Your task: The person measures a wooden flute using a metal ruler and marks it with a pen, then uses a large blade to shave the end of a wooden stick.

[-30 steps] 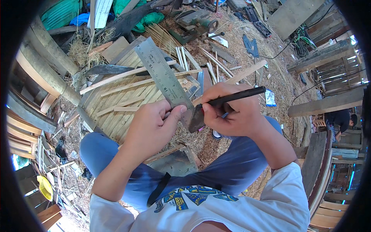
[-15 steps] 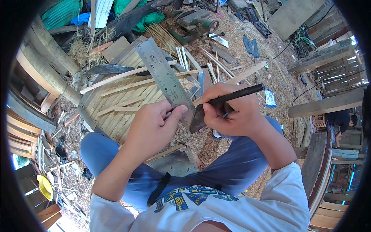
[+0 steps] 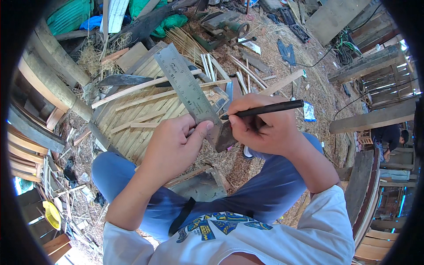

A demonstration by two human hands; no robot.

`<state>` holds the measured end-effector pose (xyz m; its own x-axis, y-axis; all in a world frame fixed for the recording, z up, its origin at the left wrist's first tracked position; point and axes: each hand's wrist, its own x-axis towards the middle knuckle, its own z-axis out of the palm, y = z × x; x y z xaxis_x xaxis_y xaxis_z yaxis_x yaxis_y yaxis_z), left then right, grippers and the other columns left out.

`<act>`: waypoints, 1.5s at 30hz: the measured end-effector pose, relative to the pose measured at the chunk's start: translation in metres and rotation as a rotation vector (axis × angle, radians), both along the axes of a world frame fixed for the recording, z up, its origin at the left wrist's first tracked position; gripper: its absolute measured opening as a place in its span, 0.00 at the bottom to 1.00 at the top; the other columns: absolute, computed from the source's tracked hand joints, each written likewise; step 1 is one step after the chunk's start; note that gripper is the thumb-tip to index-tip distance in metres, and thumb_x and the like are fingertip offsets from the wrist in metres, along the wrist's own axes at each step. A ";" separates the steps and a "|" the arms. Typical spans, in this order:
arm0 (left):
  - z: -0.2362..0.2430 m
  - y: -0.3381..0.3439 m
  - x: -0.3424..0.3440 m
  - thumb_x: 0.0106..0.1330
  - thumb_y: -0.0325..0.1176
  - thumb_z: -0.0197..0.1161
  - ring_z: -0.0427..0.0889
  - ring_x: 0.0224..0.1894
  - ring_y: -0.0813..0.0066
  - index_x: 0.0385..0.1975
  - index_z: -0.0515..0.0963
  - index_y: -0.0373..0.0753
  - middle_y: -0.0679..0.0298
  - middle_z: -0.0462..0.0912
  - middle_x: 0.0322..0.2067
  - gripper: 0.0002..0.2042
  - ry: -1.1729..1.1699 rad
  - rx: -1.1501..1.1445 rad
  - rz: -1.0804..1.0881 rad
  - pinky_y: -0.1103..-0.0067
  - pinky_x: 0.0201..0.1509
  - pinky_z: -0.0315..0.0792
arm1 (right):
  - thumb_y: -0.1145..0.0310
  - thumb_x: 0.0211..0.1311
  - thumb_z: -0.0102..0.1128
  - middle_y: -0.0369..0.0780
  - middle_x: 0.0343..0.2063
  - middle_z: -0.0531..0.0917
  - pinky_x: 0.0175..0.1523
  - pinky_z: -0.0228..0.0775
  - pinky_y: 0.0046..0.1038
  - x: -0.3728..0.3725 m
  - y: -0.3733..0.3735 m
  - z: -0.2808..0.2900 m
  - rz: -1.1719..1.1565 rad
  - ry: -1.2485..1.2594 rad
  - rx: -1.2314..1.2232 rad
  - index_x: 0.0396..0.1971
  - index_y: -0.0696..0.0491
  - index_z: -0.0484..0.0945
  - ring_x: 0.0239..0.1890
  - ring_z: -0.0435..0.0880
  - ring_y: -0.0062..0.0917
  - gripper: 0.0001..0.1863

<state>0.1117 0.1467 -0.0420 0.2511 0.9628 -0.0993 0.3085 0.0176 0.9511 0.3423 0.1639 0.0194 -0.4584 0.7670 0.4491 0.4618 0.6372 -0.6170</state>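
My left hand (image 3: 176, 143) is closed, thumb on top, around the lower part of a steel ruler (image 3: 183, 84), which slants up and away to the left. A dark, flat end piece (image 3: 225, 136) shows beneath my fingers near the ruler's low end. In a writing grip, my right hand (image 3: 265, 126) holds a black pen (image 3: 274, 107), its tip at the ruler's right edge. A pale wooden strip (image 3: 282, 83) runs out beyond my right hand; its near end is hidden by the hand, so I cannot tell whether the ruler touches it.
Before me lies a slatted wooden board (image 3: 145, 143) bearing loose strips and a dark blade (image 3: 126, 79). Farther off stands a green metal vise (image 3: 225, 28). Shavings cover the ground. A yellow bowl (image 3: 51, 215) is at left; another person (image 3: 388, 141) is at far right.
The pen has tilted a little flatter and its tip has moved slightly left, now showing at the ruler's edge. My left hand and the ruler have stayed nearly still.
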 end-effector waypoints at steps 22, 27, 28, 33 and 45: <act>0.000 0.000 -0.001 0.75 0.43 0.68 0.65 0.15 0.66 0.23 0.78 0.30 0.53 0.70 0.13 0.22 -0.032 -0.013 -0.002 0.67 0.22 0.61 | 0.77 0.56 0.72 0.34 0.21 0.80 0.25 0.68 0.25 0.002 0.000 0.002 0.027 -0.039 0.008 0.34 0.50 0.83 0.17 0.78 0.20 0.08; -0.001 0.000 -0.001 0.75 0.43 0.68 0.64 0.15 0.68 0.24 0.77 0.30 0.54 0.70 0.13 0.22 0.016 0.012 -0.016 0.67 0.22 0.60 | 0.78 0.57 0.71 0.34 0.23 0.81 0.26 0.69 0.25 -0.001 0.002 -0.004 0.015 0.046 0.032 0.35 0.51 0.83 0.18 0.78 0.20 0.08; 0.000 0.000 -0.001 0.75 0.43 0.68 0.64 0.15 0.68 0.24 0.77 0.30 0.54 0.70 0.13 0.22 0.016 0.012 -0.016 0.67 0.22 0.60 | 0.78 0.57 0.71 0.35 0.23 0.81 0.26 0.69 0.25 -0.002 0.001 -0.004 0.001 0.072 0.023 0.35 0.51 0.83 0.19 0.79 0.20 0.08; -0.001 0.001 -0.002 0.75 0.43 0.68 0.65 0.15 0.68 0.23 0.77 0.30 0.54 0.70 0.14 0.22 -0.007 -0.023 -0.010 0.67 0.22 0.60 | 0.78 0.57 0.71 0.34 0.24 0.81 0.26 0.69 0.25 0.001 0.000 0.002 0.028 0.019 -0.025 0.34 0.51 0.84 0.19 0.78 0.20 0.08; 0.014 0.003 -0.001 0.78 0.39 0.65 0.71 0.17 0.79 0.31 0.82 0.30 0.61 0.76 0.15 0.17 -0.050 -0.079 0.004 0.74 0.22 0.64 | 0.80 0.57 0.72 0.37 0.30 0.85 0.30 0.75 0.27 0.009 0.015 -0.001 0.132 0.012 0.124 0.44 0.53 0.87 0.25 0.84 0.26 0.14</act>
<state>0.1110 0.1500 -0.0279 0.2536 0.9536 -0.1621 0.2605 0.0941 0.9609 0.3508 0.1787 0.0183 -0.5455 0.6387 0.5427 0.3618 0.7635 -0.5349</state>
